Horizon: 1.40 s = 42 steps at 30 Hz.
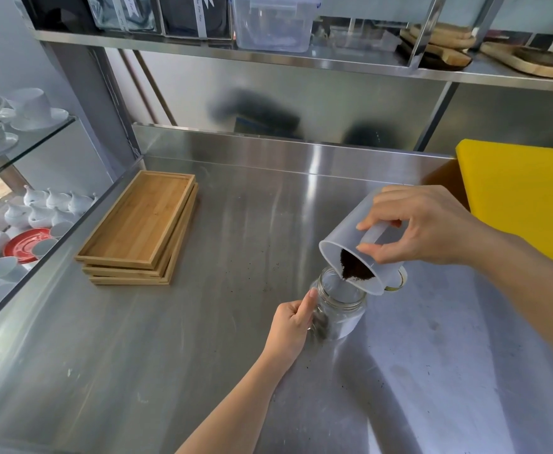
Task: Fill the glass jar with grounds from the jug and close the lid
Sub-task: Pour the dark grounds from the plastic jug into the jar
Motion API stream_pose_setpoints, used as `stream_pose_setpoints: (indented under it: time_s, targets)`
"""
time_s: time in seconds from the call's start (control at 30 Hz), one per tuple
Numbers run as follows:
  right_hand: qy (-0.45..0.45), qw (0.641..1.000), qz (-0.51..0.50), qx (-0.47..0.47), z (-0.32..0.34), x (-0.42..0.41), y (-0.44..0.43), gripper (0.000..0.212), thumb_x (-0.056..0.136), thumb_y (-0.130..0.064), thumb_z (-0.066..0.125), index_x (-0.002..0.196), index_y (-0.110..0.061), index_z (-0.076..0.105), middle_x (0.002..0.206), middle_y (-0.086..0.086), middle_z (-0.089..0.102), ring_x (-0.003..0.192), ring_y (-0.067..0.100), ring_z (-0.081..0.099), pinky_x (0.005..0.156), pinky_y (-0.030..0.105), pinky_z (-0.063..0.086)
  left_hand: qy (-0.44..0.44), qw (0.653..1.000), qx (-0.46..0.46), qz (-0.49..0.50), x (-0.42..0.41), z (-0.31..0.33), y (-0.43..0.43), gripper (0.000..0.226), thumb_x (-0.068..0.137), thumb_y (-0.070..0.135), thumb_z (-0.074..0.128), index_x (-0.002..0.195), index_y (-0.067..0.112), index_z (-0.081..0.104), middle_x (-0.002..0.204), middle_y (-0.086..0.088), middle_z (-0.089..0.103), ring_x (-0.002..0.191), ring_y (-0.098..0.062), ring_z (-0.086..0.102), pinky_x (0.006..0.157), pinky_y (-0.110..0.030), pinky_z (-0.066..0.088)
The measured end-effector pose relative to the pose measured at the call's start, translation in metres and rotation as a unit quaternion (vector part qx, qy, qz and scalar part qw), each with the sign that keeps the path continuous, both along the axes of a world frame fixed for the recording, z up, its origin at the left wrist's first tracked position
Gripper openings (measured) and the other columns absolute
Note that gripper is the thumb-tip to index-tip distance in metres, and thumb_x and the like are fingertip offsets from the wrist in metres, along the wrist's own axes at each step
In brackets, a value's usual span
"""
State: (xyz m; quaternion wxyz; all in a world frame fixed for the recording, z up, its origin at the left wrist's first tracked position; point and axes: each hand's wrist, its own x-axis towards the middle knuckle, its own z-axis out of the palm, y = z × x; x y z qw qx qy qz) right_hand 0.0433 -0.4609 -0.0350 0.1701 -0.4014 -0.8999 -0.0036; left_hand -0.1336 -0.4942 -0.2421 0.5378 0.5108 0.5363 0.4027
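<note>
While the right hand (427,224) grips the translucent plastic jug (360,253) by its handle, fingers curled through and thumb pressed below, the jug lies tipped well past level with its open mouth pointing down and to the left. Dark grounds (353,267) are heaped at the lowest part of the mouth, right at the lip. Directly under that lip, just below and to the left of the right hand, stands the glass jar (339,308), upright and open on the steel counter (176,355). The left hand (293,322) is closed around the jar's left side, fingers wrapped behind the glass and the thumb lying up along its shoulder near the rim. How much has landed inside the jar cannot be told; something dark shows through the glass by the left fingers, which may be only their shadow. Just behind the jug's mouth, beneath the right hand, a round lid (397,281) with a yellowish edge peeks out on the counter, mostly hidden by the jug. A scatter of dark specks lies on the steel around the jar.

One jug, one jar and one lid are in sight. Well beyond the left hand, farther back and to the left, sit three wooden trays (140,227) in a stack. Past the right hand, on its far right side, leans one yellow cutting board (524,198).
</note>
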Motion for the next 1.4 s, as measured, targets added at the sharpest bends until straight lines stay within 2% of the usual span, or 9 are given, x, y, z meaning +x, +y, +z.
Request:
stream_pose_setpoints:
  time_s: [0.13, 0.37, 0.57, 0.73, 0.97, 1.2, 1.4]
  targets:
    - [-0.01, 1.0, -0.01, -0.001, -0.0004, -0.0015, 0.0013, 0.025, 0.067, -0.035, 0.078, 0.078, -0.014, 0.07, 0.069, 0.006, 0.064, 0.063, 0.024, 0.054, 0.049, 0.035, 0.05, 0.001, 1.0, 0.003, -0.001, 0.0001, 0.0, -0.0009, 0.057, 0.084, 0.058, 0.046, 0.049, 0.025, 0.016, 0.045, 0.011, 0.016, 0.049, -0.011, 0.014, 0.047, -0.025, 0.014]
    - [-0.012, 1.0, -0.011, 0.007, -0.0004, -0.0021, 0.001, 0.025, 0.067, -0.034, 0.078, 0.077, -0.012, 0.071, 0.066, 0.006, 0.063, 0.06, 0.023, 0.052, 0.047, 0.033, 0.047, -0.007, 1.0, 0.002, 0.0, 0.0009, 0.0029, -0.0018, 0.057, 0.086, 0.055, 0.046, 0.049, 0.025, 0.015, 0.046, 0.01, 0.015, 0.049, -0.012, 0.013, 0.05, -0.03, 0.014]
    - [-0.017, 1.0, -0.008, -0.002, 0.0, -0.0033, -0.0009, 0.026, 0.067, -0.033, 0.078, 0.079, -0.011, 0.071, 0.071, 0.006, 0.064, 0.063, 0.021, 0.053, 0.05, 0.027, 0.044, -0.003, 1.0, 0.001, -0.002, 0.0005, 0.0015, -0.002, 0.061, 0.094, 0.045, 0.047, 0.047, 0.026, 0.015, 0.046, 0.011, 0.015, 0.048, -0.011, 0.012, 0.048, -0.028, 0.012]
    - [-0.02, 1.0, -0.007, 0.002, 0.0002, -0.0053, -0.0018, 0.025, 0.066, -0.03, 0.079, 0.079, -0.011, 0.071, 0.069, 0.004, 0.062, 0.062, 0.021, 0.051, 0.051, 0.027, 0.042, -0.01, 1.0, 0.006, -0.005, 0.0007, 0.0024, -0.002, 0.06, 0.095, 0.043, 0.046, 0.047, 0.026, 0.015, 0.046, 0.012, 0.015, 0.049, -0.011, 0.012, 0.049, -0.028, 0.013]
    - [-0.021, 1.0, -0.001, -0.002, 0.0009, -0.0063, -0.0035, 0.024, 0.065, -0.03, 0.08, 0.077, -0.011, 0.071, 0.068, -0.007, 0.05, 0.061, 0.016, 0.046, 0.051, 0.019, 0.032, -0.011, 1.0, 0.006, -0.01, -0.0001, 0.0012, -0.0021, 0.06, 0.095, 0.045, 0.046, 0.047, 0.026, 0.016, 0.045, 0.011, 0.015, 0.048, -0.011, 0.013, 0.048, -0.027, 0.013]
    - [-0.041, 0.999, -0.006, 0.002, 0.0001, -0.0071, -0.0025, 0.025, 0.065, -0.03, 0.081, 0.077, -0.012, 0.07, 0.069, -0.009, 0.048, 0.061, 0.015, 0.045, 0.051, 0.015, 0.029, -0.015, 1.0, 0.003, -0.014, -0.0005, 0.0008, -0.001, 0.058, 0.092, 0.049, 0.045, 0.047, 0.026, 0.016, 0.045, 0.012, 0.016, 0.049, -0.011, 0.013, 0.049, -0.027, 0.013]
    - [-0.034, 0.999, 0.0, 0.014, 0.0001, -0.0074, -0.0038, 0.026, 0.065, -0.034, 0.08, 0.074, -0.012, 0.07, 0.068, -0.01, 0.046, 0.062, 0.013, 0.043, 0.047, 0.023, 0.035, -0.018, 1.0, 0.0, -0.02, -0.001, 0.001, -0.0003, 0.057, 0.085, 0.057, 0.045, 0.047, 0.026, 0.016, 0.046, 0.011, 0.015, 0.052, -0.013, 0.013, 0.051, -0.03, 0.013]
